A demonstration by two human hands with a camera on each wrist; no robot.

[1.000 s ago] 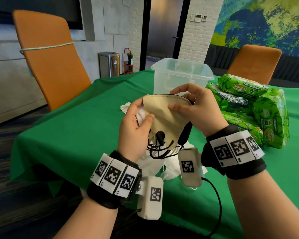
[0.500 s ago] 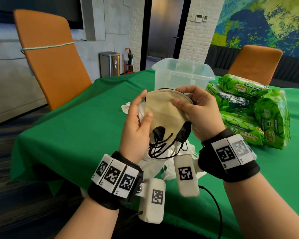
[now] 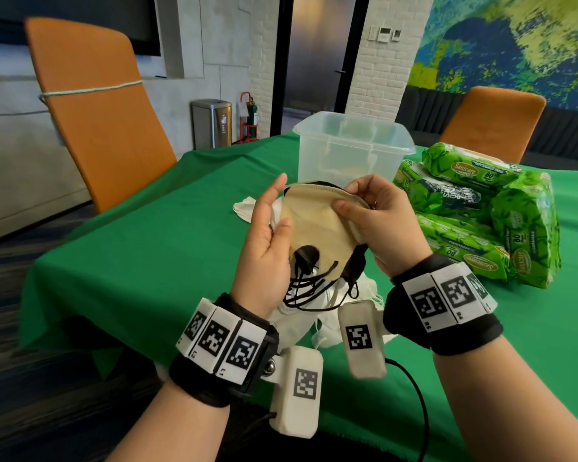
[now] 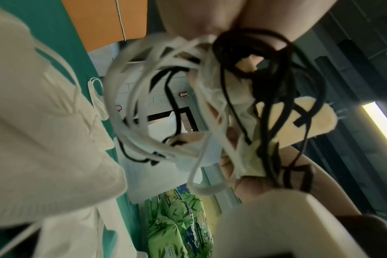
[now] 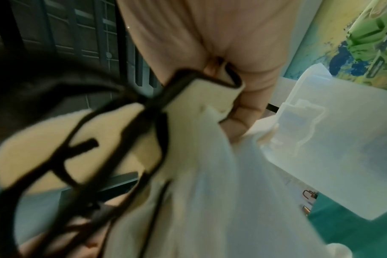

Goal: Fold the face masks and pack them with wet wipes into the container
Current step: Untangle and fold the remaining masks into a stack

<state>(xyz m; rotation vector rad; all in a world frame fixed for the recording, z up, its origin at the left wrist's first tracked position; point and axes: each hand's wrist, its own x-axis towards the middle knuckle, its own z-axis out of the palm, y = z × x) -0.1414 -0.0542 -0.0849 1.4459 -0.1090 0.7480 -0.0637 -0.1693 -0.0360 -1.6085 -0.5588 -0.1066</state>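
**Beige mask held up between both hands**

Green cloth covers the table (image 3: 154,261) in front of us, with an orange chair (image 3: 94,105) at its left side and another orange chair (image 3: 494,121) behind the far right corner. A steel bin (image 3: 211,123) stands by the back wall, and a green and blue mural (image 3: 514,41) fills the wall on the right.

We hold a beige mask (image 3: 317,225) above the table, between us and the clear container (image 3: 354,145). Our left hand (image 3: 264,248) pinches the mask's left edge, thumb on the front and fingers fairly straight behind it. Our right hand (image 3: 384,221) grips the right edge, thumb on the front and fingers curled over the top rim. Black straps (image 3: 314,285) hang in loops from the mask's lower end; the left wrist view shows them tangled with white straps (image 4: 130,97), and the right wrist view shows them blurred against the beige fabric.

White masks (image 3: 317,311) lie in a loose pile on the cloth under our hands, and one more white mask (image 3: 244,208) lies just left of the held one. Green packs of wet wipes (image 3: 474,208) are stacked just to the right of the container. Something pale shows through the container's wall near its bottom, but we cannot tell what it is.
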